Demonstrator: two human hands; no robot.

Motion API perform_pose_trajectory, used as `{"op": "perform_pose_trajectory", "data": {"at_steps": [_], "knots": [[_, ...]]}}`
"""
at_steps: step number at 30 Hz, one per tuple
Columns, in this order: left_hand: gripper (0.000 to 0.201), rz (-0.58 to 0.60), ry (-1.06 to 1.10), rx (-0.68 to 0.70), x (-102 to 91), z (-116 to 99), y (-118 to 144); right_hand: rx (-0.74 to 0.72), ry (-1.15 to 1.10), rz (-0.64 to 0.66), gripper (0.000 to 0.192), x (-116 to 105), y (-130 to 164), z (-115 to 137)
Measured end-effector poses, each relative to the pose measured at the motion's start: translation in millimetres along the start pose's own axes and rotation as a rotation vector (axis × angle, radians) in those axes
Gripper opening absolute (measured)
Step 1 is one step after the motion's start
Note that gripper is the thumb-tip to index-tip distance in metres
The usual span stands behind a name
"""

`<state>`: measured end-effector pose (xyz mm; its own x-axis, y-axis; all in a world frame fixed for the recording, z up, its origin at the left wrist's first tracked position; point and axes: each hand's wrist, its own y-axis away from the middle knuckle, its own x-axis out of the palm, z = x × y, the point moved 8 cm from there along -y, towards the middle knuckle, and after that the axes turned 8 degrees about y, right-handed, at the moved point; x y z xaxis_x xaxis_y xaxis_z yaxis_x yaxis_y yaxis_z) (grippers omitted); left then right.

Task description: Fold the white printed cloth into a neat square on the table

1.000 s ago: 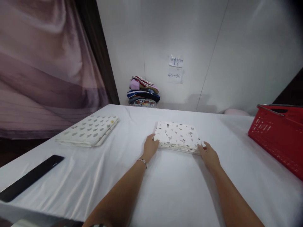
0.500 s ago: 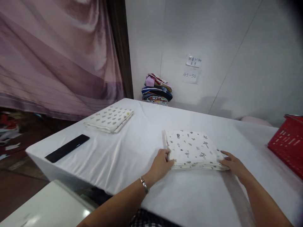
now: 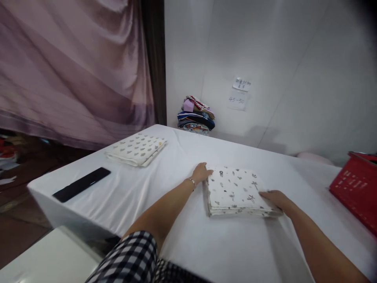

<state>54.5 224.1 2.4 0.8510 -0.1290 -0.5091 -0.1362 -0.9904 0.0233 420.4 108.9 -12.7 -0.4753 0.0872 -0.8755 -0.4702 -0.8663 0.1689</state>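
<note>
A folded white cloth with small grey prints [image 3: 234, 189] lies on the white-covered table [image 3: 182, 204]. My left hand [image 3: 200, 173] grips its far left corner, a thin bracelet on the wrist. My right hand [image 3: 275, 198] rests on its near right corner, fingers lying over the top edge. A second folded white cloth with grey spots [image 3: 137, 148] lies apart, near the table's far left corner.
A long black flat object [image 3: 81, 184] lies near the table's left edge. A red plastic basket [image 3: 356, 186] stands at the right. A pile of coloured folded fabrics [image 3: 196, 116] sits by the white wall. A mauve curtain [image 3: 73, 67] hangs on the left.
My left hand has slid from the cloth's near left corner to its far left corner. My right hand stays on the near right corner. The camera view has shifted slightly.
</note>
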Motion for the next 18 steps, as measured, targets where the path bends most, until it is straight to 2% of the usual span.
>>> {"op": "perform_pose_trajectory", "data": {"at_steps": [3,5,8,10,12,15,18], "knots": [[0.056,0.075,-0.037,-0.014,-0.9,-2,-10,0.106,-0.046,0.115,0.06,4,12,0],[0.049,0.125,-0.06,-0.014,-3.4,-3,-12,0.117,-0.126,0.172,0.061,4,18,2],[0.039,0.176,-0.047,0.016,-8.0,-3,-4,0.076,-0.207,0.28,0.053,7,19,8],[0.033,0.164,-0.009,0.029,-14.4,1,4,0.022,-0.216,0.334,0.046,7,11,17],[0.032,0.122,0.015,0.023,-24.0,10,11,-0.039,-0.196,0.315,0.045,2,-5,30],[0.038,0.033,0.085,0.008,-41.0,27,16,-0.146,-0.106,0.197,0.052,-5,-38,62],[0.043,-0.106,0.028,0.041,-56.7,40,15,-0.25,0.111,0.075,0.052,1,-69,101]]}}
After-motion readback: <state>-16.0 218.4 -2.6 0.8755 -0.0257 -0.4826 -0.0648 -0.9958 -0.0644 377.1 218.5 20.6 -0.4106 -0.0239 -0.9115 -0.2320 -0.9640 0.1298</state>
